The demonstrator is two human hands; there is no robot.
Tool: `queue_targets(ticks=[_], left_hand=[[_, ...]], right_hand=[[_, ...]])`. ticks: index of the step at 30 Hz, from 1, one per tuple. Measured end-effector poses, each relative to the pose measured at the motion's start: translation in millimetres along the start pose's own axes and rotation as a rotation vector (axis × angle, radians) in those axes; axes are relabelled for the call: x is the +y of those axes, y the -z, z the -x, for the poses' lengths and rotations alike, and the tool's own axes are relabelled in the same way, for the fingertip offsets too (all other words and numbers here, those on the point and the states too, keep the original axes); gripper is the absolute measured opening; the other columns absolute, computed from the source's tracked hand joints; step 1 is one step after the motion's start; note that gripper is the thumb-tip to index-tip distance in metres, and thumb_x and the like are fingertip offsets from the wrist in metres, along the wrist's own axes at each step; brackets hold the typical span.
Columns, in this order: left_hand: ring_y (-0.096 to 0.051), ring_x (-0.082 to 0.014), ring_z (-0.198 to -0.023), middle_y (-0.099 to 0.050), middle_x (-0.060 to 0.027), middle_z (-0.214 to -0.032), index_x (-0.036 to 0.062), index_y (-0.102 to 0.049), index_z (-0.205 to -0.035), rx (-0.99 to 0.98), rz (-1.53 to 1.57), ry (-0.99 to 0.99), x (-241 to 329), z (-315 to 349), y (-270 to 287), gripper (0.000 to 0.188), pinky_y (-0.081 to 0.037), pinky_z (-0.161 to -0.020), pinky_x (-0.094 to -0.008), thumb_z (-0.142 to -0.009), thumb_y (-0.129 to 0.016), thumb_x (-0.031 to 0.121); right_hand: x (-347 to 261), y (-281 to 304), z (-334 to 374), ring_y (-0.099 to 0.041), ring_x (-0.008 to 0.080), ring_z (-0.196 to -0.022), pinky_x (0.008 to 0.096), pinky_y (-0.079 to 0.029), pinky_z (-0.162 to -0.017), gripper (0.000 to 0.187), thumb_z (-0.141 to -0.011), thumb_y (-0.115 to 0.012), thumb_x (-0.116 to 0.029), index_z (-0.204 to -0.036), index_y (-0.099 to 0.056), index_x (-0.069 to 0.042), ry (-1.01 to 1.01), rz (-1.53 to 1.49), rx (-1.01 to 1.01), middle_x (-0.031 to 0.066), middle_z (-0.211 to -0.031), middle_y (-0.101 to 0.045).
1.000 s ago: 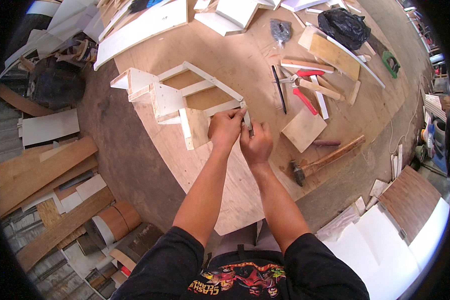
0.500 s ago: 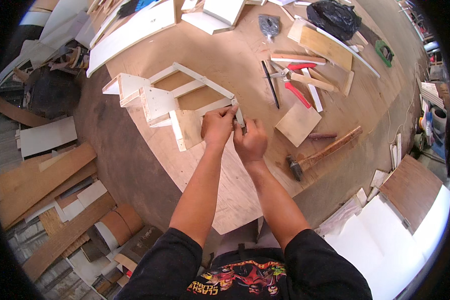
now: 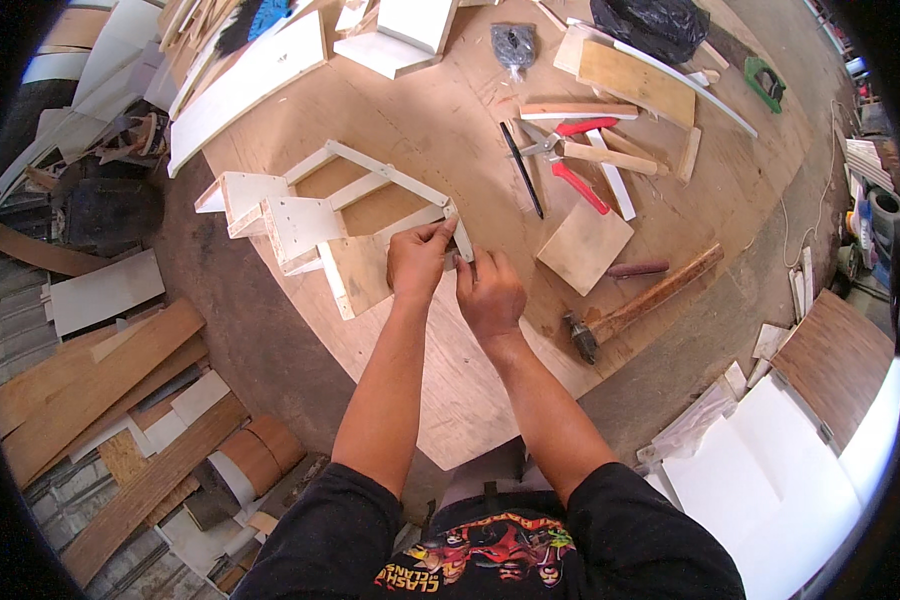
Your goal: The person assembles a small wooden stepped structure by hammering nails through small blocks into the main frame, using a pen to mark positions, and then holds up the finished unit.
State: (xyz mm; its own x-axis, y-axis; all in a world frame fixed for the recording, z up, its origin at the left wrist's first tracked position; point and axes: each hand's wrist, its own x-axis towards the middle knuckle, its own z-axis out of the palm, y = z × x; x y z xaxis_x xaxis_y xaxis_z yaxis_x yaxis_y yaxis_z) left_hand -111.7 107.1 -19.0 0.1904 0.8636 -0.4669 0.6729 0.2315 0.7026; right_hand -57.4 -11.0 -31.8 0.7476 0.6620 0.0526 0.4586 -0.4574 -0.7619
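Note:
A small stepped wooden frame [image 3: 298,228] with white faces lies on the plywood tabletop [image 3: 270,160], its thin white rails [image 3: 388,172] meeting in an angle at the right. From the rails' right corner a short white wooden strip [image 3: 463,238] slants down toward me. My left hand [image 3: 416,264] is closed, thumb and fingers pinching near the strip's upper end beside the frame. My right hand [image 3: 493,293] is closed too, its fingertips at the strip's lower end. The fingers partly hide the strip and the frame's near right part.
Right of my hands lie a square wood piece [image 3: 585,247], a hammer [image 3: 650,305], red-handled pruning shears [image 3: 570,160], a black pen [image 3: 523,170] and a dark red rod [image 3: 637,269]. Farther off are boards [image 3: 635,83], a black plastic bag [image 3: 660,30] and a green-handled tool [image 3: 765,83]. Offcuts [image 3: 120,380] crowd the left floor.
The view has shifted slightly, so the tabletop things appear farther left. Both hands keep their hold at the strip, with the right fingertips a little lower along it.

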Motion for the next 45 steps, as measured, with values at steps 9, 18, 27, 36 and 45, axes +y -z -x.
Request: queue_targets(ticks=[9, 18, 27, 36, 45], left_hand=[[-0.073, -0.0146, -0.075, -0.08, -0.0077, -0.084, 0.0057, -0.083, -0.1, -0.077, 0.052, -0.013, -13, -10, 0, 0.043, -0.054, -0.071, -0.0312, -0.091, -0.077, 0.048], [-0.073, -0.0137, -0.075, -0.08, -0.0077, -0.085, 0.0046, -0.083, -0.101, -0.126, 0.112, -0.006, -10, -8, 3, 0.045, -0.054, -0.071, -0.0308, -0.088, -0.08, 0.048], [-0.073, -0.0144, -0.073, -0.079, -0.0092, -0.083, 0.0022, -0.083, -0.097, -0.082, 0.003, 0.005, -3, -2, 4, 0.043, -0.055, -0.069, -0.0314, -0.087, -0.082, 0.044], [-0.073, -0.0142, -0.076, -0.08, -0.0105, -0.084, -0.0004, -0.081, -0.098, -0.115, 0.07, -0.003, 0, 1, 6, 0.043, -0.055, -0.07, -0.0306, -0.091, -0.08, 0.042], [-0.073, -0.0151, -0.077, -0.079, -0.0103, -0.086, -0.0003, -0.081, -0.102, -0.114, -0.039, -0.023, -1, -3, 5, 0.046, -0.055, -0.071, -0.0312, -0.093, -0.076, 0.044]], right_hand=[[-7, 6, -9, -0.069, 0.0378, -0.079, 0.0481, -0.057, -0.067, 0.026, -0.088, -0.073, -0.028, -0.097, -0.071, -0.003, -0.021, 0.06, -0.046, 0.0169, -0.09, -0.067], [-4, 4, -9, -0.069, 0.0374, -0.08, 0.0484, -0.057, -0.067, 0.026, -0.087, -0.074, -0.029, -0.091, -0.069, -0.004, -0.021, 0.048, -0.056, 0.0159, -0.087, -0.066], [1, 10, -17, -0.067, 0.0374, -0.076, 0.0491, -0.053, -0.064, 0.024, -0.084, -0.076, -0.026, -0.085, -0.067, -0.004, 0.093, 0.073, -0.059, 0.0162, -0.083, -0.064], [5, 13, -19, -0.066, 0.0374, -0.074, 0.0486, -0.052, -0.067, 0.023, -0.087, -0.073, -0.026, -0.089, -0.066, -0.004, 0.141, 0.06, -0.11, 0.0162, -0.083, -0.064], [16, 11, -12, -0.066, 0.0379, -0.086, 0.0513, -0.05, -0.076, 0.031, -0.085, -0.079, -0.029, -0.099, -0.067, -0.004, 0.156, 0.027, -0.118, 0.0159, -0.09, -0.066]])
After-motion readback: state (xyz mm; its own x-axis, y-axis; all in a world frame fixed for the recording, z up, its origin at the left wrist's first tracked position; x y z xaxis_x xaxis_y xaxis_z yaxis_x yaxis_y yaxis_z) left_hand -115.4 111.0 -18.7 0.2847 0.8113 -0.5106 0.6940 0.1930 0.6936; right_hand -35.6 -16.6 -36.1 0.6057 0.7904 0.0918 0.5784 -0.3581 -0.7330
